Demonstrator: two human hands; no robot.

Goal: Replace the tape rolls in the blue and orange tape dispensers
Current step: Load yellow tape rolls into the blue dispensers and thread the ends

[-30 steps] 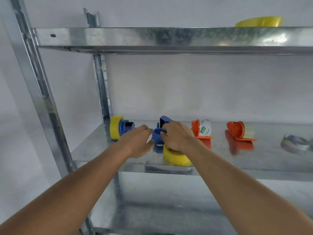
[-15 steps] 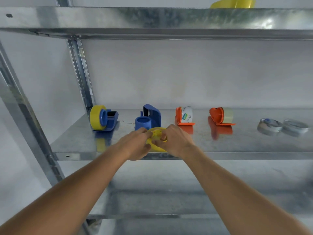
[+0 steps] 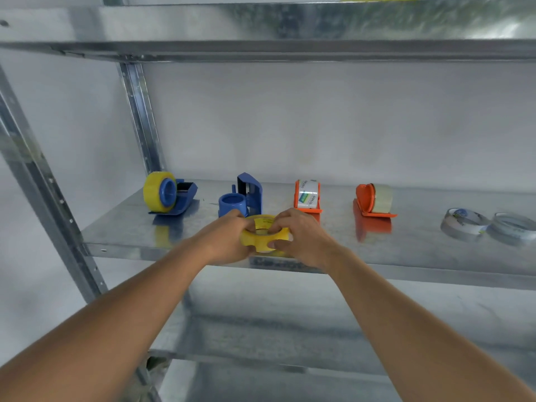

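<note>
Both hands hold a yellow tape roll at the near edge of a metal shelf.

The left hand (image 3: 224, 242) and right hand (image 3: 304, 237) each grip the yellow roll (image 3: 264, 234) from its own side, fingers curled over the rim and into the core, thumbs on the near face; the roll is tilted, its hole facing up and toward the camera, just above the shelf (image 3: 121, 227) edge. Just beyond it stands an empty blue dispenser (image 3: 246, 195), its hub bare. Far left sits a second blue dispenser (image 3: 174, 195) loaded with yellow tape. To the right stand two orange dispensers: one (image 3: 307, 197) with a white labelled roll, the other (image 3: 374, 200) with a pale roll. At far right two clear rolls (image 3: 464, 223) lie flat, touching.
</note>
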